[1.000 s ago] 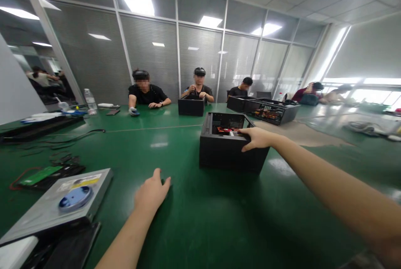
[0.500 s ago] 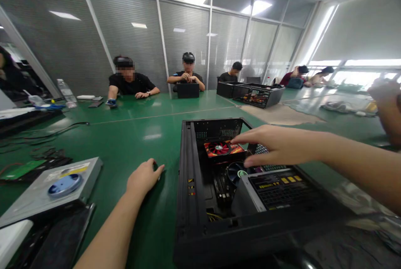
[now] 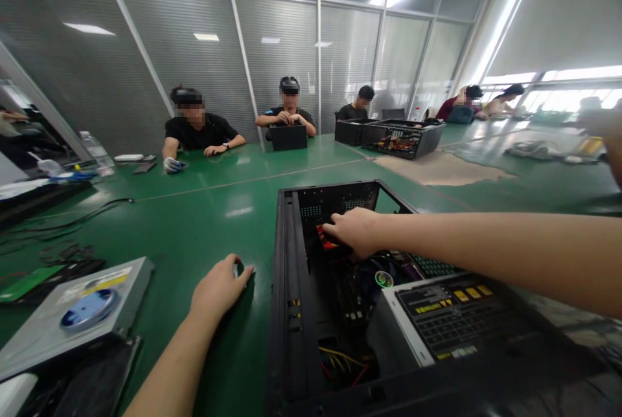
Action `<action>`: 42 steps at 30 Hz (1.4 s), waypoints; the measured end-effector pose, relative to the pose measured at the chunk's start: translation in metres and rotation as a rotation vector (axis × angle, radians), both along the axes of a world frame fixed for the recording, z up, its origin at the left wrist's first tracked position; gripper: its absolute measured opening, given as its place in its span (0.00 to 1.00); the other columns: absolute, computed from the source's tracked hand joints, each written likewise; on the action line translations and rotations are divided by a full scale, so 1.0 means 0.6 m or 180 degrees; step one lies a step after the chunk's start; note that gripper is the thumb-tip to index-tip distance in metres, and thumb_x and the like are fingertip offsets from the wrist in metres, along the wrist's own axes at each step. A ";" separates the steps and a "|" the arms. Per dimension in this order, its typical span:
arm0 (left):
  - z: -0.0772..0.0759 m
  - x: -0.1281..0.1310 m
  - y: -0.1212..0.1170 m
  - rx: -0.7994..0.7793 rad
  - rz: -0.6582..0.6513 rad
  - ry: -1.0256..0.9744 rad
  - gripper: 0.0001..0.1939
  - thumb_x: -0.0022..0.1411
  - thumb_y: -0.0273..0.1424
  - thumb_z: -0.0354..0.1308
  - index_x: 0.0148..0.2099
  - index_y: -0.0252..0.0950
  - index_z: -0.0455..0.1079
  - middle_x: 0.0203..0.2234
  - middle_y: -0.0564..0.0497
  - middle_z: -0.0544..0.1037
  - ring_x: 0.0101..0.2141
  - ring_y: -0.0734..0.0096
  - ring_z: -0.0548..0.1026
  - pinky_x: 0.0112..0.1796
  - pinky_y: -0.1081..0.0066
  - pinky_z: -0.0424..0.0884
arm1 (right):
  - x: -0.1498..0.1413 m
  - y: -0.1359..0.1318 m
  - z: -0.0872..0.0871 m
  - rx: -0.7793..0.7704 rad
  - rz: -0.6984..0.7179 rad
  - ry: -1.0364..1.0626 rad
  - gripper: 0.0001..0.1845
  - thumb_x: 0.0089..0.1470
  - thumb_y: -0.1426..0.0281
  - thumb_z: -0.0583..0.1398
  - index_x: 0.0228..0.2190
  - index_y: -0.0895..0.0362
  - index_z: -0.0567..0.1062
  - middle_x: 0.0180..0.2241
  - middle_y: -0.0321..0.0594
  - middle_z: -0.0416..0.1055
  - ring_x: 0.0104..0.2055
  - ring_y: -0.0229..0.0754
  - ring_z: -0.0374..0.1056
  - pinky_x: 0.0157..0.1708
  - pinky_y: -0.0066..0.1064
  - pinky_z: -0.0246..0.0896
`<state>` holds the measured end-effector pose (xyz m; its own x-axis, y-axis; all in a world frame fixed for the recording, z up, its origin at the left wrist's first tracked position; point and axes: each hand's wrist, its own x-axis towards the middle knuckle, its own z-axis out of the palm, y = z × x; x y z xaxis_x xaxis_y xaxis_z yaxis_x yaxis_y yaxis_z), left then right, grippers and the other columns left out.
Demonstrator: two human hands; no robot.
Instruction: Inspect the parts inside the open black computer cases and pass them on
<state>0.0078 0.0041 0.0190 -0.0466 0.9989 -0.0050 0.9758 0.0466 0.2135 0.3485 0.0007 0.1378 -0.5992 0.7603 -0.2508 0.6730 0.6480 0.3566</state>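
An open black computer case (image 3: 286,261) lies in front of me. My right hand (image 3: 357,230) is inside it, closed over the red and black graphics card (image 3: 326,240) and hiding most of it. Nearer me in the case are a round CPU cooler fan (image 3: 383,279) and a power supply (image 3: 444,313) with a black and yellow label. On the table left of the case rests my left hand (image 3: 218,291), its fingers curled around something small and greyish that I cannot make out.
At left lies a silver optical drive (image 3: 111,313) with a roll of blue tape (image 3: 90,309) on it, beside a green circuit board (image 3: 29,284). Cables (image 3: 92,210) stretch behind. Across the table several people work; another open case (image 3: 403,138) stands near a brown sheet (image 3: 437,168).
My right hand has come down and leftward from above the case and closed over the graphics card. My left hand stays almost where it was. The view has shifted slightly.
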 end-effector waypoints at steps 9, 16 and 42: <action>0.000 -0.001 0.000 0.0005 -0.0089 0.0040 0.30 0.61 0.54 0.47 0.53 0.38 0.68 0.44 0.40 0.78 0.42 0.51 0.76 0.33 0.65 0.67 | 0.006 0.006 0.002 0.0024 0.0375 0.0072 0.37 0.47 0.57 0.64 0.55 0.62 0.69 0.48 0.55 0.71 0.39 0.57 0.74 0.34 0.42 0.67; 0.005 0.001 -0.003 0.0004 -0.0094 0.0026 0.27 0.62 0.52 0.47 0.50 0.38 0.68 0.43 0.39 0.78 0.43 0.49 0.77 0.35 0.63 0.68 | -0.001 0.015 0.020 0.0338 0.0114 0.0385 0.28 0.50 0.66 0.62 0.52 0.64 0.70 0.48 0.55 0.71 0.42 0.53 0.74 0.38 0.38 0.67; 0.010 -0.002 -0.008 0.0020 -0.0118 -0.0018 0.26 0.61 0.52 0.48 0.50 0.39 0.68 0.45 0.39 0.78 0.44 0.49 0.77 0.36 0.62 0.69 | 0.120 -0.038 0.148 0.0480 -0.0334 0.1850 0.32 0.59 0.52 0.57 0.58 0.57 0.71 0.52 0.54 0.74 0.51 0.56 0.72 0.49 0.47 0.67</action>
<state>0.0067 -0.0007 0.0252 -0.0095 1.0000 0.0010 0.9757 0.0090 0.2191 0.4206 -0.0224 0.2269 -0.5256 0.8244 0.2100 0.8425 0.5386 -0.0058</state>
